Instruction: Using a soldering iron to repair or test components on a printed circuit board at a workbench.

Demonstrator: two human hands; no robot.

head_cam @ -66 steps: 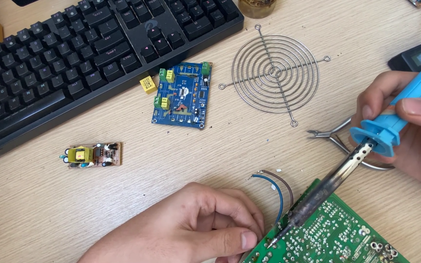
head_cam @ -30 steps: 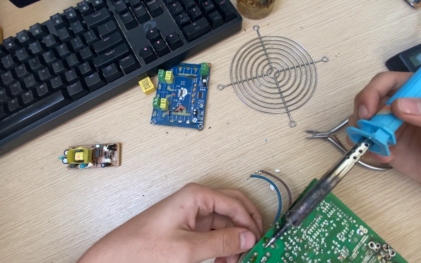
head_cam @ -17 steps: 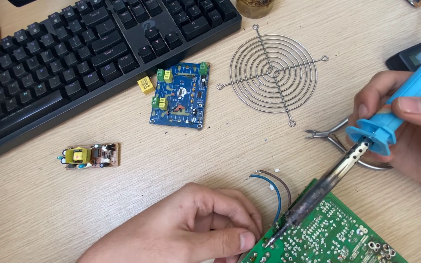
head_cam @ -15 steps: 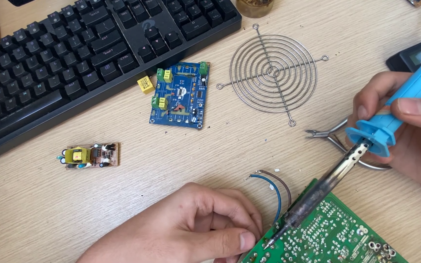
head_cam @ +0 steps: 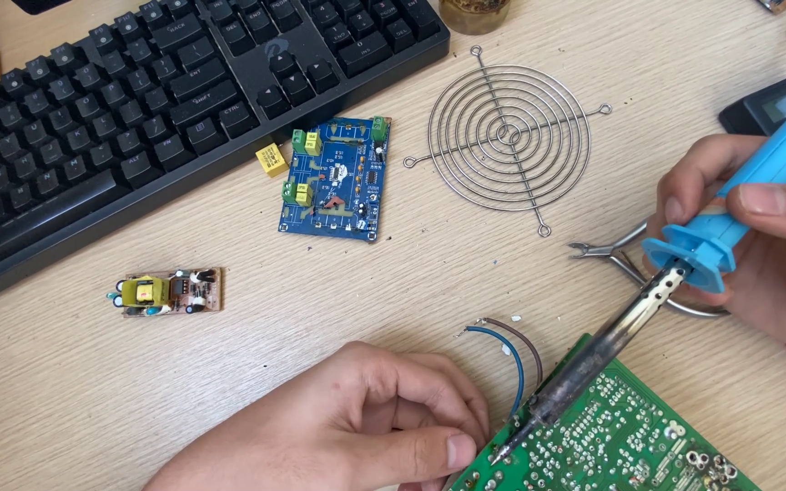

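While the right hand (head_cam: pixel 757 236) is gripping the soldering iron (head_cam: pixel 684 273) on the green board (head_cam: pixel 611 436), the curled left hand (head_cam: pixel 366 427), pinning the board's edge just beside the tip, is likely risking a burnt thumb.

an electronics hobby desk: wooden top (head_cam: pixel 65 400), keyboard (head_cam: pixel 138 91), loose circuit boards (head_cam: pixel 334 177), soldering iron (head_cam: pixel 648 300).
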